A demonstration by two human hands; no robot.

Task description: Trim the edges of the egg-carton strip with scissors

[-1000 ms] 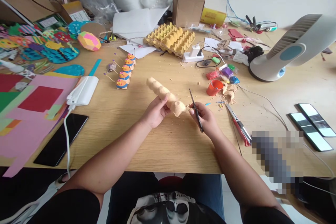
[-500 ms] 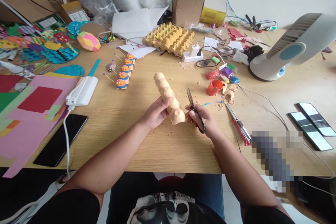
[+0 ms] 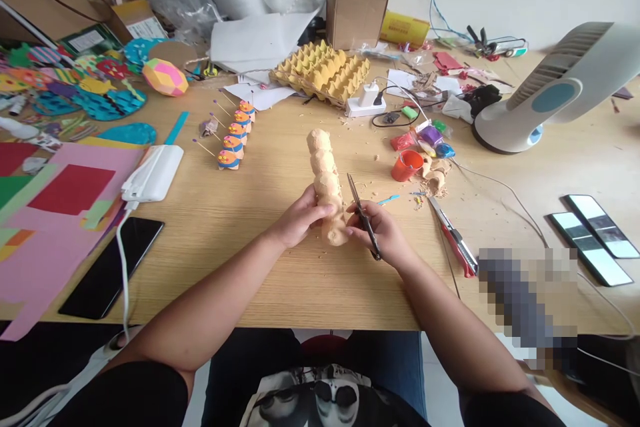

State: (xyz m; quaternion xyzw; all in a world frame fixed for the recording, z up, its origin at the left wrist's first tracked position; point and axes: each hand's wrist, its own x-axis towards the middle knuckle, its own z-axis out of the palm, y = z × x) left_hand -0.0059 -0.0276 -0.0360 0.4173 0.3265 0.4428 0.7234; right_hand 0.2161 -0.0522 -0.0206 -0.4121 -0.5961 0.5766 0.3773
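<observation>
My left hand (image 3: 299, 217) is closed round the near part of a tan egg-carton strip (image 3: 325, 170) made of several bumps in a row. The strip points away from me over the wooden table (image 3: 240, 260). My right hand (image 3: 383, 237) grips small black scissors (image 3: 361, 212), with the blades close beside the strip's near end. Cardboard crumbs lie on the table around both hands.
A red box cutter (image 3: 456, 238) lies right of my hands, an orange cup (image 3: 407, 165) and clay pieces behind it. A painted caterpillar (image 3: 234, 137), yellow egg tray (image 3: 323, 71), fan (image 3: 555, 90), white power bank (image 3: 153, 173), black phone (image 3: 111, 267) and coloured paper (image 3: 60, 200) surround the space.
My left hand has turned the strip from lying slanted to the left to pointing almost straight away from me. The scissors have come closer to its near end.
</observation>
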